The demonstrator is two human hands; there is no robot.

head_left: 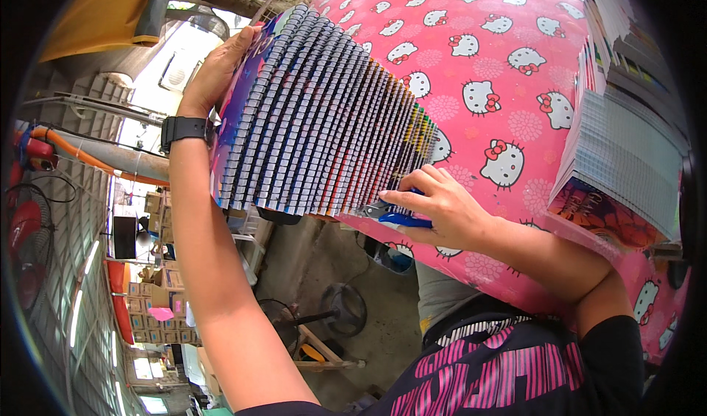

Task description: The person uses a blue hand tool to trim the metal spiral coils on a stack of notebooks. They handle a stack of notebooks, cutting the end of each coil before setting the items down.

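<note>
1. Fanned row of spiral-bound notebooks (324, 114) – wire coils side by side, ribbed and shiny, glossy card covers in blue, purple and red. The row slants across the near edge of the table (515, 62), spines facing the person.
2. The table is covered with smooth pink sheet printed with white cartoon cat heads and red bows.
3. Left hand (217, 66) – fingers spread flat against the far left cover, bracing the end of the row; black smartwatch (184, 130) on that wrist.
4. Right hand (442, 206) is at the low right end of the row, fingers curled around blue-handled pliers (390, 216) with metal tips touching the bottom coils.
5. The notebooks sit between the two hands, left one high, right one low.
6. Right of the right hand, well apart: stacks of notebooks (626, 151) with grid-pattern covers, page edges stepped, one orange-red cover underneath.
7. The row overhangs the table's edge; below it concrete floor (324, 261) with a black fan stand (342, 309) – open room there.
</note>
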